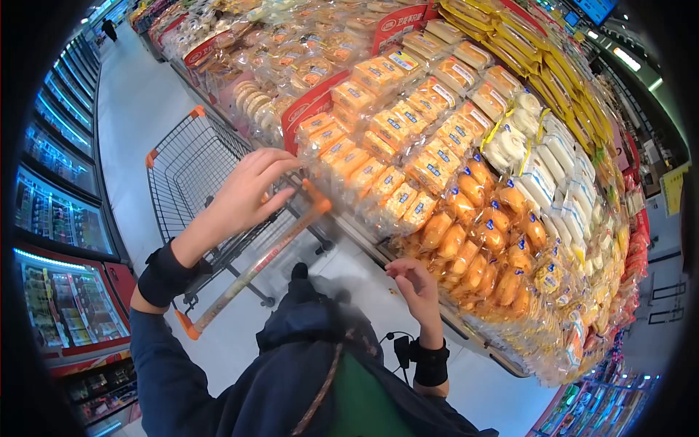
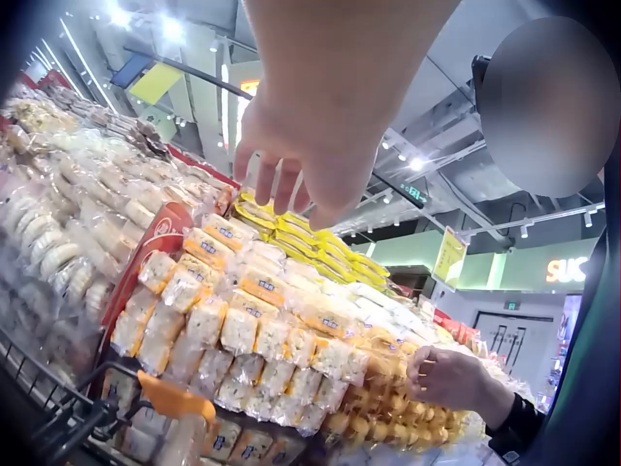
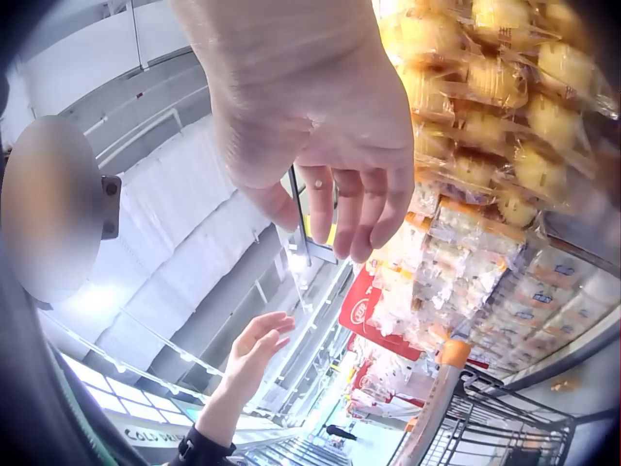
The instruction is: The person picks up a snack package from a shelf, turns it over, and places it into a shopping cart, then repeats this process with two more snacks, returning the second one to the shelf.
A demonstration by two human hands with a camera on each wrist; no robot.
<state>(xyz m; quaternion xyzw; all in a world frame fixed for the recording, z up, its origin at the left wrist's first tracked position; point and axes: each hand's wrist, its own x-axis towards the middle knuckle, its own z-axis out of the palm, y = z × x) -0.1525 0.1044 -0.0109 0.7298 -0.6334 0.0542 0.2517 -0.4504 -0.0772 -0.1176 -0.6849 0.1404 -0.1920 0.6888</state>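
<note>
In the head view my left hand (image 1: 251, 188) is raised over the shopping cart (image 1: 186, 156), near the far end of its orange-tipped handle (image 1: 266, 258). Its fingers are loosely bent and hold nothing. Packs of square cakes (image 1: 389, 127) in clear wrap lie just beyond the fingertips. My right hand (image 1: 416, 288) hovers low beside the bagged golden buns (image 1: 466, 255), relaxed and with nothing in it. The left wrist view shows the left hand (image 2: 310, 146) hanging above the cake display. In the right wrist view the right hand (image 3: 320, 146) has drooping, slightly spread fingers.
A sloping display holds white packs (image 1: 557, 171), yellow bags (image 1: 561, 69) and red divider signs (image 1: 313, 102). Lit refrigerated cases (image 1: 62, 204) line the left side of the aisle floor (image 1: 131, 87). A distant person (image 1: 109, 29) stands far up the aisle.
</note>
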